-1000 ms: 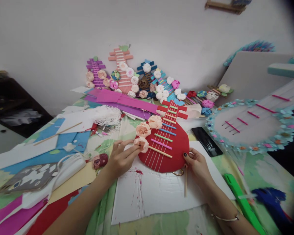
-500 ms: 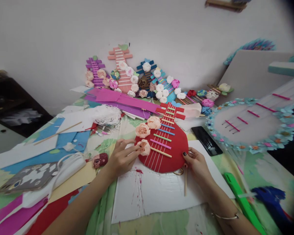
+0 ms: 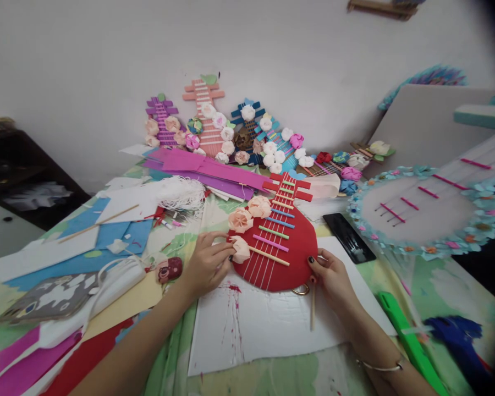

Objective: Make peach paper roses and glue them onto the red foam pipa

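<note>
In the head view, a red model pipa with white strings and coloured stick frets leans up from the table, its lower edge over a white sheet. My right hand grips its right edge, thumb on the front. At the left edge my left hand pinches a pale peach paper flower, turned partly sideways against the body. Two similar flowers sit above it on the pipa's upper left side. Below my right hand a thin wooden stick and a gold ring show.
Decorated model pipas stand along the wall. Purple sheets, white string and a patterned phone case lie leftward. A black tray, green tool, blue glue gun and flower-rimmed white pipa are right.
My left hand has drawn its fingers slightly down and left, and the lowest flower has tipped from facing me to partly sideways. My right hand keeps its hold.
</note>
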{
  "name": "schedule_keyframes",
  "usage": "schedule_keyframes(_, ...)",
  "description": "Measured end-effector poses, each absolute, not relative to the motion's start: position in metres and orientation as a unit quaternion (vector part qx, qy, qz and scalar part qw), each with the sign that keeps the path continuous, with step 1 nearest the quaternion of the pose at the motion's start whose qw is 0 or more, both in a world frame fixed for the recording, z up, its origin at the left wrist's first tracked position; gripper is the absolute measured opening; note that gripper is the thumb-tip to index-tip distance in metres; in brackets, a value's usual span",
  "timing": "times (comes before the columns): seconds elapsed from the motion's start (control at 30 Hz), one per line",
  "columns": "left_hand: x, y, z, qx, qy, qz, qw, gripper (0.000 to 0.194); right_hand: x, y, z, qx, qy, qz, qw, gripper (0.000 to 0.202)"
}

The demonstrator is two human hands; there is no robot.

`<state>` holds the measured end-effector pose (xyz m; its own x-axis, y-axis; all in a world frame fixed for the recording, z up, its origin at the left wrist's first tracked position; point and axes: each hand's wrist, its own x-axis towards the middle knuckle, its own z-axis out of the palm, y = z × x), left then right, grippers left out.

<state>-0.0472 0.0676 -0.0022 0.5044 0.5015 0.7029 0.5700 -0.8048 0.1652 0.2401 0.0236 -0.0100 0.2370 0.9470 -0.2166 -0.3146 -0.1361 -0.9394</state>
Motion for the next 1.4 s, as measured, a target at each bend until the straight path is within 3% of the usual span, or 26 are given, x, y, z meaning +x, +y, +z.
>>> schedule_keyframes(0.3,-0.045,0.076,-0.005,-0.837,-0.355,-0.417,-0.013,0.024,0.235,0.022,-0.002,-0.512,-0.294,0.547,0.593,0.037)
schedule_keyframes(0.73,-0.032,0.067,-0.005,-0.815,-0.379,-0.438,-0.036,0.015,0.236,0.020,-0.009,-0.507,-0.327,0.563,0.565,0.038)
schedule_keyframes(1.4,-0.051,0.069,0.016,-0.861,-0.380,-0.332,0.064,0.013,0.236,0.018,-0.008,-0.499,-0.367,0.552,0.558,0.034)
